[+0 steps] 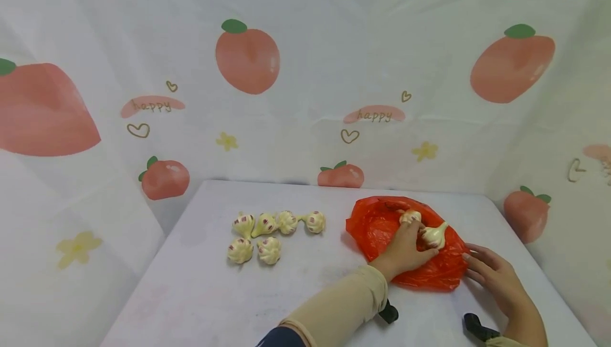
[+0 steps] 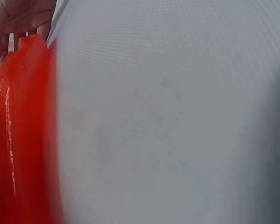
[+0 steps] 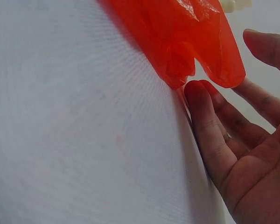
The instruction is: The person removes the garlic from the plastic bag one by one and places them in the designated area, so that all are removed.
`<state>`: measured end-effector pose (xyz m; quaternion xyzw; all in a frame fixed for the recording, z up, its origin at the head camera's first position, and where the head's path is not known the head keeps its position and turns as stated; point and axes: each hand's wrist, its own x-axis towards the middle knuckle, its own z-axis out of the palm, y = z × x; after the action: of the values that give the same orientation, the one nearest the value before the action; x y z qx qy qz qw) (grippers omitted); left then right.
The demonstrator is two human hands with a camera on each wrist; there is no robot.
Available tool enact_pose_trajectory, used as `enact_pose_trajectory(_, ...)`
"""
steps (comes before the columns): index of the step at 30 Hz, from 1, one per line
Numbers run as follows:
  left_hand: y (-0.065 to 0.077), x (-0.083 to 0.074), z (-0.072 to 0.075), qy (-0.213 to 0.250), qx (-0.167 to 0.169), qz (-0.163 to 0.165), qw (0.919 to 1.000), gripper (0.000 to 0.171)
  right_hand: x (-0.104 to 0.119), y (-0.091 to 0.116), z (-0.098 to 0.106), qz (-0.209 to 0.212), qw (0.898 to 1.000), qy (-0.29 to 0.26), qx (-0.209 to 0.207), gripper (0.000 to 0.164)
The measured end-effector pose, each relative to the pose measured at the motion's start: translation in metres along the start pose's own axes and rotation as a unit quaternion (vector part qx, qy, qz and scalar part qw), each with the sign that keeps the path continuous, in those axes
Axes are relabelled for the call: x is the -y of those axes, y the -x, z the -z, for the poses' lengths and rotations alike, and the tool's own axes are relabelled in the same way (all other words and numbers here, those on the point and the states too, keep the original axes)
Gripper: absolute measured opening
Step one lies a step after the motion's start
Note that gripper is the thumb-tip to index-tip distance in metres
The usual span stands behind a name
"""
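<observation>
A crumpled red plastic bag (image 1: 382, 230) lies on the right side of the table, its mouth spread toward the left. My left hand (image 1: 403, 251) reaches over the bag, and its fingers hold a garlic bulb (image 1: 410, 216) against the red film. Beside those fingers sits a second garlic bulb (image 1: 434, 236), stem pointing up to the right. At the bag's right edge is my right hand (image 1: 496, 278), its fingers extended and thumb apart. In the right wrist view these fingertips (image 3: 199, 95) are at the bag's edge. The left hand itself is outside the left wrist view.
Several garlic bulbs (image 1: 288, 222) stand in two rows left of the bag on the white table (image 1: 200, 294). A printed cloth (image 1: 296, 140) hangs behind and at the sides. Black wrist-mounted parts (image 1: 477, 327) show near both forearms.
</observation>
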<state>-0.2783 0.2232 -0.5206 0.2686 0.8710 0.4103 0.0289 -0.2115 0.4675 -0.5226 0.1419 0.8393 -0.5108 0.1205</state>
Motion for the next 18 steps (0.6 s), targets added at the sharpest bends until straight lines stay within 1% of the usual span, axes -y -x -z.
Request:
enact_pose_trajectory(4,-0.0003,-0.0024,-0.0032,-0.029,0.001,-0.013,0.9995,0.052,-0.0024,0.0021,0.0028,-0.020,1.000,0.004,-0.002,0.098)
enact_pose_trajectory(6,-0.0006,-0.0035,-0.0051,-0.035,0.001,-0.015,0.9993,0.050,-0.0030,0.0034,0.0038,-0.031,1.000,0.003,-0.002,0.101)
enact_pose_trajectory(9,-0.0009,-0.0041,-0.0072,-0.037,-0.001,-0.008,0.9993,0.051,-0.0033,0.0034,0.0039,-0.038,0.999,-0.001,0.000,0.103)
enact_pose_trajectory(11,-0.0009,-0.0038,-0.0077,-0.033,-0.002,0.002,0.9995,0.053,-0.0025,0.0019,0.0033,-0.036,0.999,-0.006,0.001,0.104)
enact_pose_trajectory(16,-0.0006,-0.0031,-0.0061,-0.032,0.003,0.025,0.9992,0.056,-0.0005,-0.0031,0.0011,-0.029,1.000,-0.012,0.003,0.102)
enact_pose_trajectory(18,-0.0004,-0.0027,-0.0053,-0.040,0.001,0.028,0.9988,0.055,0.0002,-0.0045,-0.0002,-0.029,0.999,-0.012,0.003,0.103)
